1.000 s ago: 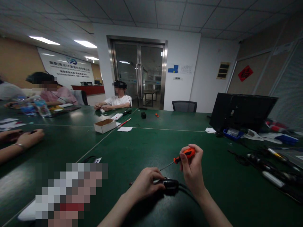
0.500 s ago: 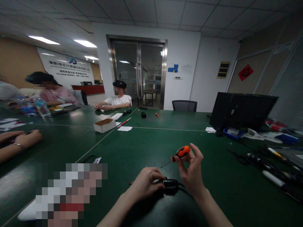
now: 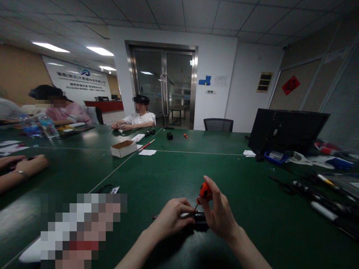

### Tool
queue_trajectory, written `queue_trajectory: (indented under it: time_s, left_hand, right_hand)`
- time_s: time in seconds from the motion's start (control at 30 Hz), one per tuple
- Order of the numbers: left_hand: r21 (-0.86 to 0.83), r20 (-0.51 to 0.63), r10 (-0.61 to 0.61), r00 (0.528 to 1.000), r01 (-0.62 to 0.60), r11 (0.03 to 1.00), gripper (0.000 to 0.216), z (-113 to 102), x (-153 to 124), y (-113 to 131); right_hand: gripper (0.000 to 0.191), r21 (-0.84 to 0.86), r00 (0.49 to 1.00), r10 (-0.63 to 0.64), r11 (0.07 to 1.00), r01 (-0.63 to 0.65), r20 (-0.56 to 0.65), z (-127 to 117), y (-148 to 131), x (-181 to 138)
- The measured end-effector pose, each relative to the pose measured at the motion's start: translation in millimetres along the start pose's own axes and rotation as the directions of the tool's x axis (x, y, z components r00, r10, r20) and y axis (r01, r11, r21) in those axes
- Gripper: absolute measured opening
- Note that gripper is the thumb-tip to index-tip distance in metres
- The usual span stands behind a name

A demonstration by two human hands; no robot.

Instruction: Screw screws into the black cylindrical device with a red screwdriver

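Note:
My right hand [image 3: 220,211] grips an orange and black screwdriver [image 3: 205,191] by its handle. The thin shaft points steeply down, and its tip meets or nearly meets a dark, glossy device [image 3: 199,216] low over the table. That device has a cable, now mostly behind my right hand. My left hand [image 3: 174,216] pinches the device's left end between thumb and fingers, where a pale strip shows. A small brownish tip sticks out to the left of this hand; what it belongs to is hidden.
On the green table [image 3: 168,172] lie a white open box [image 3: 123,148], paper slips [image 3: 147,152], a second orange screwdriver [image 3: 186,136] and a black block [image 3: 169,136]. A monitor [image 3: 286,130] and cables stand at the right. People sit at the left and far side.
My right hand has moved left and down, turning the screwdriver from a slanted hold to a steep one with its tip at the device. My left hand stays in place.

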State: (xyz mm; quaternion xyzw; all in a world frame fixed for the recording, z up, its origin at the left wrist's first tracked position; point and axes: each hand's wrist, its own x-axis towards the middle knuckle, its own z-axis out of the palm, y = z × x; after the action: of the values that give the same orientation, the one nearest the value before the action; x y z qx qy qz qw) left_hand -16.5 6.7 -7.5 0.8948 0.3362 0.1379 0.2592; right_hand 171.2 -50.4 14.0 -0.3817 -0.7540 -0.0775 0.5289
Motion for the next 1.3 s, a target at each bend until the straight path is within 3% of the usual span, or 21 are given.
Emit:
queue_trajectory:
  time_s: [0.93, 1.3]
  left_hand:
    - [-0.002, -0.002, 0.100, 0.995, -0.100, 0.995, 0.011, 6, 1, -10]
    - [0.021, -0.025, 0.064, 0.998, -0.064, 0.998, 0.010, 9, 1, -11]
  right_hand:
    - [0.045, -0.014, 0.997, -0.078, 0.997, 0.078, -0.016, 7, 3, 0]
    - [0.046, -0.010, 0.991, -0.132, 0.991, 0.133, 0.016, 5, 1, 3]
